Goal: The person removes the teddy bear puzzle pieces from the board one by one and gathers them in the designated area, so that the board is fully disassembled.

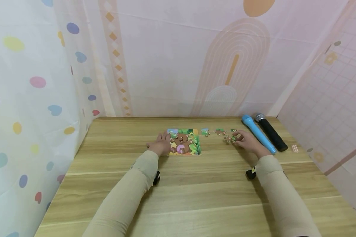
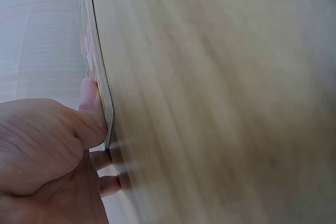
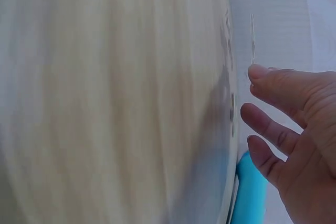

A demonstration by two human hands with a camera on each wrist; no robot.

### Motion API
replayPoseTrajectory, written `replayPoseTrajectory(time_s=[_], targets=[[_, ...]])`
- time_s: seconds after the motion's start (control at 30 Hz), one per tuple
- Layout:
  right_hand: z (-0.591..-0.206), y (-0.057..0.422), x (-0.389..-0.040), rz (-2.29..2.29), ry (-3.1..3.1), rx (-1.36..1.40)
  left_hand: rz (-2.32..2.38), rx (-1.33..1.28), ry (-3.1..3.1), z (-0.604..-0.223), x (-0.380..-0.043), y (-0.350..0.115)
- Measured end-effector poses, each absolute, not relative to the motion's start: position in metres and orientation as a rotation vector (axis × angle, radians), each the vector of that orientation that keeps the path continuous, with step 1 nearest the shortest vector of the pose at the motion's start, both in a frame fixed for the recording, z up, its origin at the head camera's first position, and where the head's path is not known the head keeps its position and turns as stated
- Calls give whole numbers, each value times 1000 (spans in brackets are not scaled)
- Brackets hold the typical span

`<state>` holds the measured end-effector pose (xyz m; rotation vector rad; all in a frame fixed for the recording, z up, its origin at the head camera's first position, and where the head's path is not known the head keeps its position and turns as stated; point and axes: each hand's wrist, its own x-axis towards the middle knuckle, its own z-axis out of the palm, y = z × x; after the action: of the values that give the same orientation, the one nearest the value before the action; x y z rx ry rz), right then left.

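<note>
A bear jigsaw puzzle [image 1: 182, 144] lies flat near the middle of the table. Along its left edge rests my left hand [image 1: 161, 145], fingers extended; in the left wrist view the thumb [image 2: 90, 100] presses on the board's corner. To the right, my right hand [image 1: 249, 142] pinches a puzzle piece [image 1: 229, 139] between thumb and index finger. The right wrist view has this piece [image 3: 253, 38] edge-on, lifted above the table, its other fingers loosely bent. Loose pieces [image 1: 220, 131] lie between the board and the right hand, beside another cluster [image 1: 205, 132].
A blue microphone [image 1: 259, 134] and a black microphone [image 1: 271, 131] lie slanted at the right, just beyond the right hand. A small dotted patch [image 1: 295, 148] is near the table's right edge. Patterned curtains [image 1: 166, 65] hang behind the wooden table [image 1: 190, 197].
</note>
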<state>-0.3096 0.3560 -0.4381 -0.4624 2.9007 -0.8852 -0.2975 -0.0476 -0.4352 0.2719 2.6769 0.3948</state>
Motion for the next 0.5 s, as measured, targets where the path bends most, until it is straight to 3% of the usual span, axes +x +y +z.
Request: replayPoseTrajectory(time_s=[0.5], targets=[[-449,386,-307,-914,2963,-536,406,266,2667,-435,-298,-47]])
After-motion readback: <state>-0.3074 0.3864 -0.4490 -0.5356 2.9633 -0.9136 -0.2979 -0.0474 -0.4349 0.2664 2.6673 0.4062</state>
